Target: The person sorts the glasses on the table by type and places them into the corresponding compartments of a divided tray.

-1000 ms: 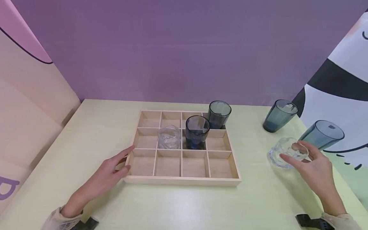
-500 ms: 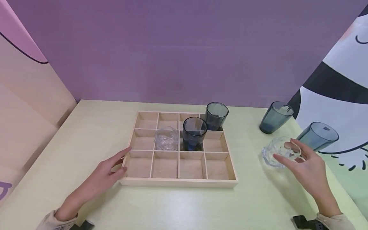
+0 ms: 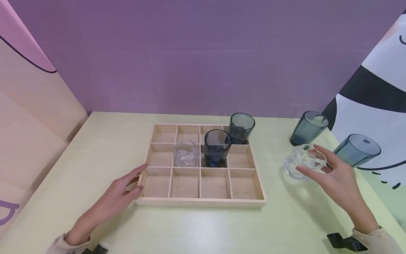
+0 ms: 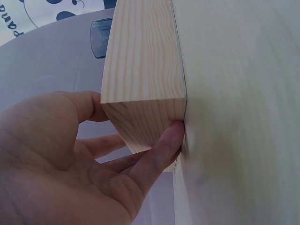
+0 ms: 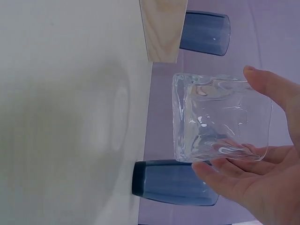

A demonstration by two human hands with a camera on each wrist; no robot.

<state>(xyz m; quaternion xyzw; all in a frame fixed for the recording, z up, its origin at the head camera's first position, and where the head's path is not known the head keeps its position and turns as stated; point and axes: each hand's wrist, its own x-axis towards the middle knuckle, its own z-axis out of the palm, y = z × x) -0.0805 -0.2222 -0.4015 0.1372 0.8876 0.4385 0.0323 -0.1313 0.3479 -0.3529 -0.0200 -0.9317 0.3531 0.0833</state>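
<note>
In the head view my right hand (image 3: 336, 180) pinches a short clear glass (image 3: 302, 162) between thumb and fingers. The right wrist view has that glass (image 5: 220, 119) off the tabletop, its thick base toward the table. My left hand (image 3: 112, 195) rests against the left side of a wooden compartment tray (image 3: 203, 203), fingertips touching its side wall and rim. Another clear glass (image 3: 186, 153) stands in a middle-row compartment. Beside it is a dark blue-grey glass (image 3: 217, 148), and a similar grey glass (image 3: 242, 127) occupies the back right compartment.
Two tall blue-grey glasses stand at the table's right: a farther glass (image 3: 309, 128) and a nearer glass (image 3: 356, 150), the latter partly behind my right hand. A purple wall (image 3: 203, 60) rises behind the pale table (image 3: 203, 229).
My right hand has lifted the clear glass and carried it a little left, toward the tray. My left hand stays at the tray's side. The head view shifts slightly.
</note>
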